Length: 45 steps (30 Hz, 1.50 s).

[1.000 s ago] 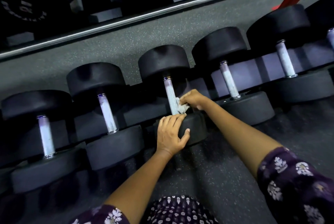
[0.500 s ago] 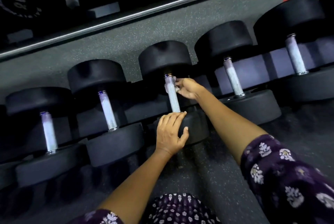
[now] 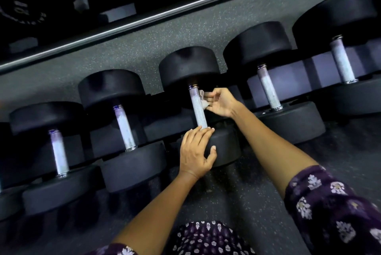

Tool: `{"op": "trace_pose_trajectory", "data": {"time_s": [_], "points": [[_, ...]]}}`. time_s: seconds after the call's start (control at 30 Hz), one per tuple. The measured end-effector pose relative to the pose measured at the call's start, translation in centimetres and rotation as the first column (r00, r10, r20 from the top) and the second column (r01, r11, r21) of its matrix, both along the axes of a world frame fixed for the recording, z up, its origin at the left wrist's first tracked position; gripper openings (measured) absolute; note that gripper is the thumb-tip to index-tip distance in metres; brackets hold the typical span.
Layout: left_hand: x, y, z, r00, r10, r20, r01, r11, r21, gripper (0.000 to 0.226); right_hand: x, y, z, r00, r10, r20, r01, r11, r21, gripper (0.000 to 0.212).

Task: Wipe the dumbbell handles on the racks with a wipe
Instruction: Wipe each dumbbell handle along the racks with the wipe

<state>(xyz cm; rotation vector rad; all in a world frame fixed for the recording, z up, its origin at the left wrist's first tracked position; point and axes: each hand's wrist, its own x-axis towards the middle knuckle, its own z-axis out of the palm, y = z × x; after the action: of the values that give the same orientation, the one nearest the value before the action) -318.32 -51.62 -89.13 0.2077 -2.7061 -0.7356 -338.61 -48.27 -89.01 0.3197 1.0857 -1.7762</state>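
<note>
Dumbbells: five on the lower rack (image 3: 288, 81), handles up.
Middle dumbbell (image 3: 188, 67): handle (image 3: 198, 108) between both hands.
Left hand (image 3: 195, 153): fingers straight, resting on the near head.
Right hand (image 3: 221, 103): pinches one wipe (image 3: 203, 100), touching the handle.

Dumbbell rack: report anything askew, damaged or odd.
Nothing stands out. The dumbbells sit evenly in their cradles. The right hand holds a crumpled wipe beside the middle handle; the left hand rests on that dumbbell's near head.
</note>
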Motion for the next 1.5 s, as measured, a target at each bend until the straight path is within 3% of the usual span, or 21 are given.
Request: {"op": "trace_pose_trajectory", "data": {"time_s": [0.07, 0.13, 0.27, 0.33, 0.47, 0.6, 0.67, 0.73, 0.83, 1.0, 1.07, 1.2, 1.37, 1.5], "points": [[-0.1, 0.0, 0.2, 1.000, -0.007, 0.001, 0.007, 1.000, 0.002, 0.045, -0.8, 0.4, 0.5, 0.999, -0.041, 0.009, 0.041, 0.999, -0.027, 0.030], [-0.2, -0.1, 0.3, 1.000, -0.007, -0.001, 0.007, 1.000, 0.001, 0.044, -0.6, -0.9, 2.1, 0.998, 0.016, -0.063, -0.014, 0.999, 0.032, 0.014], [0.0, 0.0, 0.2, 1.000, -0.003, -0.006, 0.003, 1.000, -0.007, 0.044, 0.1, -2.3, 2.6, 0.981, 0.129, -0.144, -0.102, 0.977, 0.186, 0.026], [0.0, 0.0, 0.1, 1.000, -0.008, -0.011, 0.008, 1.000, -0.006, 0.043, -0.5, -1.1, 2.5, 0.986, 0.132, -0.100, -0.119, 0.984, 0.133, 0.011], [-0.3, 0.0, 0.2, 1.000, -0.003, -0.004, 0.003, 1.000, 0.003, 0.043, -0.7, -2.1, 1.9, 0.999, 0.004, -0.040, -0.002, 1.000, 0.028, 0.014], [-0.1, 0.0, 0.0, 1.000, -0.004, -0.002, 0.004, 1.000, 0.003, 0.043, 0.8, -2.1, 1.8, 0.977, 0.172, -0.128, -0.160, 0.982, 0.098, 0.003], [0.0, 0.1, 0.1, 1.000, -0.007, 0.004, 0.007, 1.000, 0.010, 0.043, 0.2, -0.7, 1.7, 0.962, 0.259, -0.086, -0.251, 0.964, 0.089, 0.011], [-0.1, 0.0, 0.1, 1.000, -0.006, 0.008, 0.006, 1.000, 0.016, 0.043, -0.6, -0.6, 2.2, 0.986, 0.166, -0.025, -0.166, 0.986, -0.008, 0.020], [-0.2, 0.0, 0.1, 1.000, 0.000, 0.014, 0.000, 1.000, 0.015, 0.043, -0.5, -2.8, 1.8, 0.999, 0.026, -0.025, -0.026, 1.000, -0.013, 0.012], [-0.1, 0.0, 0.1, 1.000, -0.004, -0.004, 0.004, 1.000, 0.025, 0.042, -0.1, -0.8, 0.1, 0.972, 0.221, -0.075, -0.211, 0.969, 0.126, 0.007], [-0.2, 0.0, 0.3, 1.000, -0.007, -0.008, 0.007, 1.000, 0.029, 0.042, 0.0, -0.5, -0.3, 0.971, 0.219, -0.097, -0.198, 0.962, 0.190, 0.023], [-0.1, 0.0, 0.2, 1.000, -0.008, -0.002, 0.009, 1.000, 0.030, 0.042, 0.7, -1.8, -1.4, 0.962, 0.125, -0.242, -0.069, 0.972, 0.224, 0.033], [-0.3, 0.0, 0.3, 1.000, -0.014, -0.009, 0.015, 0.999, 0.036, 0.042, -0.4, -3.5, -1.3, 0.968, -0.153, -0.197, 0.190, 0.964, 0.184, 0.025], [-0.1, 0.0, 0.2, 1.000, -0.019, -0.012, 0.019, 0.999, 0.036, 0.042, -0.4, -1.5, -1.9, 0.983, 0.064, -0.170, -0.030, 0.980, 0.195, 0.023]]}}
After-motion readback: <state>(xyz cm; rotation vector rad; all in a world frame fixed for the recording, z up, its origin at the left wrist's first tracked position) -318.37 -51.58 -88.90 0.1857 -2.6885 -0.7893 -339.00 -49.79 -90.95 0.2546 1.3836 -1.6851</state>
